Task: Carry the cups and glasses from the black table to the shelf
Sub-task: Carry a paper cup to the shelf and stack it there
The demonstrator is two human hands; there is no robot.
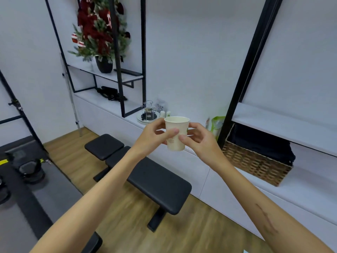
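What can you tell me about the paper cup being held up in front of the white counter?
The paper cup is cream-white with a rolled rim and a faint printed mark low on its side, plus a green patch at its right edge. It tapers toward the base, stands upright in mid-air and looks empty from what shows of its inside. Both hands pinch it: the left hand from the left, the right hand from the right, thumbs on the near side.

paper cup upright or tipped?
Upright. The paper cup has its rim on top, base below, held between the left hand and right hand.
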